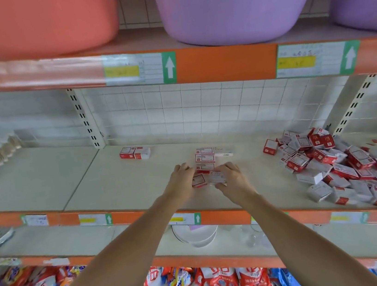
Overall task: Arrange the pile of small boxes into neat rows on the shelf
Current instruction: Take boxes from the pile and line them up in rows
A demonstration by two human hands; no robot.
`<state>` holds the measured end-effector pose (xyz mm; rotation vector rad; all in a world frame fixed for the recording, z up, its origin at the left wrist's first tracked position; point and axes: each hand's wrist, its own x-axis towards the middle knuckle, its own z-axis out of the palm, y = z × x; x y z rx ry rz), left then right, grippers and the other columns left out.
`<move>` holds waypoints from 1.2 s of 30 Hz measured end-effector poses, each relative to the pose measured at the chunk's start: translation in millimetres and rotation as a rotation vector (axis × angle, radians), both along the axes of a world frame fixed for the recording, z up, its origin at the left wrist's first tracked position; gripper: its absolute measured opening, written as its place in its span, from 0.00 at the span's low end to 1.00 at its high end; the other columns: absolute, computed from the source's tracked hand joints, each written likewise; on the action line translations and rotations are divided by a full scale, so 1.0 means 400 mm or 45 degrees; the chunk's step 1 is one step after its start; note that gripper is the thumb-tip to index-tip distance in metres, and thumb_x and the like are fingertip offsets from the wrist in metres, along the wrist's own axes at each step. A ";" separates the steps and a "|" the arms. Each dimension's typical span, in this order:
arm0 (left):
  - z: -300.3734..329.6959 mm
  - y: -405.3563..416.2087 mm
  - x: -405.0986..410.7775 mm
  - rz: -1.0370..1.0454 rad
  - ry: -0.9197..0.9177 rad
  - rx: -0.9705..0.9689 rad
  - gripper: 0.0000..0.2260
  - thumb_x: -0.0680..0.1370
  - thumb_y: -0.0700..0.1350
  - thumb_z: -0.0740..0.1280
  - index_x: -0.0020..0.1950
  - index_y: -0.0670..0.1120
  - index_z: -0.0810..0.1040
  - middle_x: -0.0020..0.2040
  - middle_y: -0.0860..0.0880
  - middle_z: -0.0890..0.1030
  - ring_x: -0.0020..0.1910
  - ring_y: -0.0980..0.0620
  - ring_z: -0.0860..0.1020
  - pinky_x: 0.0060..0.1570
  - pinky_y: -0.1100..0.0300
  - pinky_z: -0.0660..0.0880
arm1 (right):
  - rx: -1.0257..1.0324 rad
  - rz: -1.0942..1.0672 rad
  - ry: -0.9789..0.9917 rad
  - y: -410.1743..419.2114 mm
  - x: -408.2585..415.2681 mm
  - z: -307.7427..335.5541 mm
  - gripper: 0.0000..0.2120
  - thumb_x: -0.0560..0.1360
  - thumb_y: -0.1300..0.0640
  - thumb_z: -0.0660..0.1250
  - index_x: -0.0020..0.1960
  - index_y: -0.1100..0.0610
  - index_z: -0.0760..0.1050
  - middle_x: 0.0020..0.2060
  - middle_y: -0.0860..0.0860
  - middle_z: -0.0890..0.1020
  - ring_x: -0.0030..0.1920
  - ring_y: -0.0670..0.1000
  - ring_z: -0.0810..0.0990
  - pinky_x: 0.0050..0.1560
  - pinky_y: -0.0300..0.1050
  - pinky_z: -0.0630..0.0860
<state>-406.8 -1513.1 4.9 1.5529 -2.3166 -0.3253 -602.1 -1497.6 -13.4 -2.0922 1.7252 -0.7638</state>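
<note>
A loose pile of small red-and-white boxes [333, 163] lies on the right part of the beige shelf [115, 182]. A short row of the same boxes [205, 158] runs front to back at the shelf's middle. At its near end my left hand [182, 176] and my right hand [229, 175] each grip a box, the left one [199, 180] and the right one [216, 177] side by side. Two more boxes [135, 152] sit together near the back wall, to the left.
An orange basin [39, 20] and purple basins [235, 3] stand on the shelf above. White bowls [195, 234] and glassware sit on the shelf below; snack bags [214, 284] fill the lowest one. Orange shelf lips carry price labels [139, 69].
</note>
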 end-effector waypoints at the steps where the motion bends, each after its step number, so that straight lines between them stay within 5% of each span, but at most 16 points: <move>1: -0.003 -0.004 0.000 -0.009 -0.004 0.000 0.15 0.77 0.47 0.70 0.60 0.42 0.78 0.55 0.44 0.73 0.55 0.44 0.69 0.55 0.51 0.71 | -0.005 0.005 0.009 -0.001 -0.003 0.000 0.23 0.70 0.62 0.75 0.64 0.59 0.76 0.57 0.54 0.76 0.61 0.56 0.71 0.61 0.46 0.70; 8: -0.008 -0.017 0.014 0.000 0.034 0.016 0.14 0.75 0.43 0.72 0.60 0.45 0.77 0.54 0.46 0.73 0.55 0.45 0.67 0.57 0.52 0.71 | -0.112 0.045 0.013 -0.013 -0.012 0.000 0.22 0.69 0.60 0.77 0.62 0.59 0.78 0.56 0.53 0.77 0.59 0.55 0.71 0.59 0.48 0.73; 11: -0.006 -0.014 0.032 0.007 0.123 0.094 0.16 0.74 0.51 0.74 0.59 0.50 0.77 0.53 0.47 0.75 0.52 0.45 0.68 0.56 0.52 0.70 | -0.163 0.101 0.026 -0.016 -0.007 0.001 0.22 0.69 0.59 0.77 0.61 0.58 0.78 0.56 0.53 0.77 0.59 0.53 0.71 0.59 0.47 0.72; 15: -0.004 -0.008 0.064 0.009 0.218 0.155 0.18 0.73 0.50 0.75 0.59 0.46 0.77 0.54 0.46 0.76 0.55 0.46 0.69 0.52 0.56 0.69 | -0.195 0.160 0.051 -0.026 0.011 0.000 0.22 0.68 0.58 0.77 0.61 0.58 0.78 0.56 0.53 0.78 0.58 0.55 0.72 0.60 0.49 0.73; 27: 0.004 -0.013 0.103 0.014 0.115 0.063 0.15 0.74 0.46 0.74 0.59 0.45 0.80 0.53 0.49 0.76 0.55 0.50 0.67 0.52 0.63 0.67 | -0.217 0.223 0.101 -0.040 0.046 -0.005 0.22 0.67 0.58 0.77 0.59 0.59 0.79 0.55 0.53 0.79 0.56 0.56 0.73 0.55 0.49 0.74; 36: 0.007 -0.014 0.103 0.020 -0.018 0.130 0.17 0.73 0.50 0.74 0.58 0.45 0.79 0.53 0.49 0.77 0.53 0.49 0.72 0.53 0.55 0.74 | -0.171 0.248 0.117 -0.049 0.035 -0.014 0.21 0.66 0.55 0.77 0.57 0.57 0.79 0.53 0.51 0.80 0.55 0.55 0.75 0.53 0.51 0.77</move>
